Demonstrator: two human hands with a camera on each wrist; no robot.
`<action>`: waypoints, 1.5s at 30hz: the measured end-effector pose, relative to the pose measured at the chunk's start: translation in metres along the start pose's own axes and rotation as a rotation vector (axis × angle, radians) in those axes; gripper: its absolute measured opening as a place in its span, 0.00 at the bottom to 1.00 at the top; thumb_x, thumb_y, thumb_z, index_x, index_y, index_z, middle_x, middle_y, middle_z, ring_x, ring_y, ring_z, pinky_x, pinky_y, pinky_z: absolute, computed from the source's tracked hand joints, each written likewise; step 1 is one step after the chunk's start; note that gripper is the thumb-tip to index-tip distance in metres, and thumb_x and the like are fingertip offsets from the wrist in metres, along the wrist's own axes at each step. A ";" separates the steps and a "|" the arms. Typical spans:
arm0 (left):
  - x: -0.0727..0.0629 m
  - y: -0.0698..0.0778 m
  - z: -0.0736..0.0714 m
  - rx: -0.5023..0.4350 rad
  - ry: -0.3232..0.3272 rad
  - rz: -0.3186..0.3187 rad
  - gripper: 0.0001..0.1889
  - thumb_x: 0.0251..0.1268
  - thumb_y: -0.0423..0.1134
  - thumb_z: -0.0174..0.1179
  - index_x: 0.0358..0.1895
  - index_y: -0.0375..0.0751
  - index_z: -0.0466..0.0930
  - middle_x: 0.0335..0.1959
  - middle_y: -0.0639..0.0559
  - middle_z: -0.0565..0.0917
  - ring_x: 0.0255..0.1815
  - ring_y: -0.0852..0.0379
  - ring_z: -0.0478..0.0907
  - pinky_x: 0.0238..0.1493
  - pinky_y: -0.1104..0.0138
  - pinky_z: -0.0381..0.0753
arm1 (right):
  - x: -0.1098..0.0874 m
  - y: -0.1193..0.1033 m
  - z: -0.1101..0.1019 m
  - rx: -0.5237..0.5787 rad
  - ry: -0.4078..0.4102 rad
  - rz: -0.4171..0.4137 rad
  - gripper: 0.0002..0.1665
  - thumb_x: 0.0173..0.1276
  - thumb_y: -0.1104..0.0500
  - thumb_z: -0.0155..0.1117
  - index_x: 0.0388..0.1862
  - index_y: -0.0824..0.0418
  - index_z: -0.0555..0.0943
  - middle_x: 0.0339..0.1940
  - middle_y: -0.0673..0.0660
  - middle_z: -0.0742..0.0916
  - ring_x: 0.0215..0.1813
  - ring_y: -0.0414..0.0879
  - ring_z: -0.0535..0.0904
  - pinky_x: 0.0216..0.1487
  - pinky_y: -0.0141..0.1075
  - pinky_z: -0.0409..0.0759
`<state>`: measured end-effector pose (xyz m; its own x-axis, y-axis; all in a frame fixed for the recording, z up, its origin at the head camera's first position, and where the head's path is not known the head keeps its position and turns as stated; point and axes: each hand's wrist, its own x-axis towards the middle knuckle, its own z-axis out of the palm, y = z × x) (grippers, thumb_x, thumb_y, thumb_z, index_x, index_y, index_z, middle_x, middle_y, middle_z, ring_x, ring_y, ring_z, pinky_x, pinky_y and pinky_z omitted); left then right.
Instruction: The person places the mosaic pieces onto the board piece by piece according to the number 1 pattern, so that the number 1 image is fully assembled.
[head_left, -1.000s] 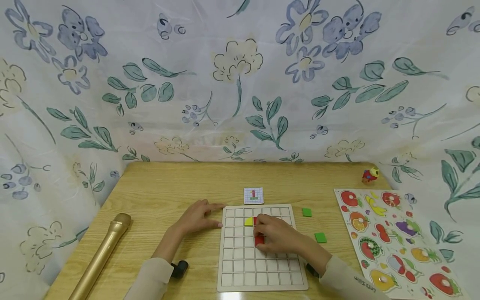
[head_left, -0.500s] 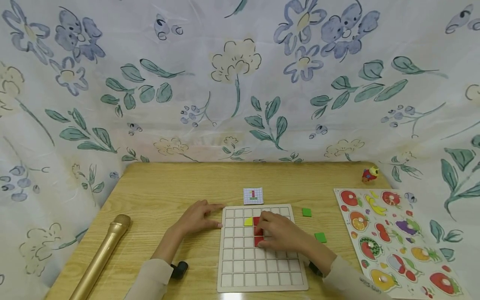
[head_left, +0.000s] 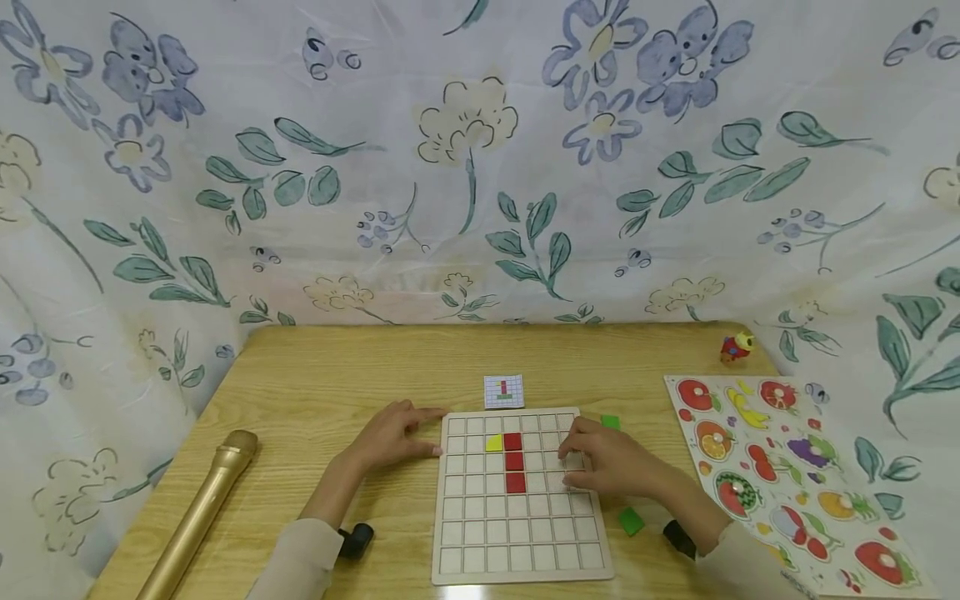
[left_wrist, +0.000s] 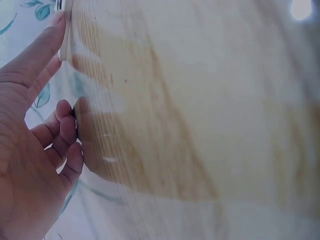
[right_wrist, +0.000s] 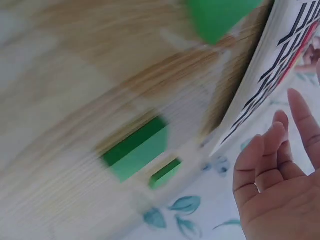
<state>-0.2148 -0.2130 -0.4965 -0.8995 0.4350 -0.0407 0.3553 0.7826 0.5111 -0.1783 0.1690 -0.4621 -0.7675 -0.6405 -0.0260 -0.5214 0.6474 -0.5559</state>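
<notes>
In the head view, a pale wooden grid board (head_left: 467,533) lies on the table. Three red square tiles (head_left: 513,461) run down one column, with a yellow tile with a cut corner (head_left: 494,442) left of the top one. My left hand (head_left: 388,435) touches the board's left edge with thumb and finger; its other fingers rest on the table in the left wrist view. Over the board's right side is my right hand (head_left: 617,457), fingers loosely bent and holding nothing. Green tiles (head_left: 632,522) lie right of the board; the right wrist view shows three, one close by (right_wrist: 220,17).
Behind the board sits a small pattern card (head_left: 503,391). A gold microphone (head_left: 202,508) lies at left. The fruit puzzle board (head_left: 798,475) takes up the right side, with a small red and yellow figure (head_left: 736,346) behind it. A floral cloth (head_left: 480,208) hangs beyond the table.
My right hand has let go of the red tiles and moved right, towards the green tiles. All three red tiles now show fully. My left hand stays at the board's edge.
</notes>
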 end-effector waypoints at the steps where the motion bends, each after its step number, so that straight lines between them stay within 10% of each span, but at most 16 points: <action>1: 0.000 0.000 0.000 0.001 0.001 0.001 0.34 0.54 0.57 0.72 0.67 0.58 0.77 0.27 0.53 0.69 0.29 0.59 0.59 0.33 0.67 0.59 | -0.003 0.002 -0.002 -0.002 0.003 0.006 0.15 0.61 0.51 0.74 0.44 0.56 0.86 0.42 0.48 0.78 0.38 0.40 0.71 0.39 0.32 0.72; 20: -0.003 -0.001 0.000 -0.010 0.006 0.002 0.34 0.54 0.57 0.71 0.66 0.56 0.77 0.28 0.54 0.68 0.30 0.59 0.59 0.32 0.67 0.59 | -0.026 0.063 -0.019 -0.047 0.175 0.033 0.18 0.63 0.52 0.73 0.49 0.58 0.85 0.40 0.49 0.78 0.40 0.41 0.74 0.40 0.34 0.75; 45: -0.001 -0.003 0.002 0.003 0.010 0.025 0.34 0.54 0.59 0.71 0.66 0.56 0.77 0.27 0.56 0.67 0.29 0.59 0.59 0.32 0.68 0.59 | -0.012 0.074 -0.028 -0.081 0.142 0.136 0.21 0.60 0.58 0.74 0.53 0.59 0.85 0.38 0.52 0.77 0.35 0.42 0.68 0.35 0.34 0.69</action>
<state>-0.2148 -0.2149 -0.4995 -0.8929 0.4498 -0.0198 0.3782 0.7731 0.5092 -0.2186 0.2366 -0.4796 -0.8749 -0.4837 0.0240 -0.4329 0.7587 -0.4869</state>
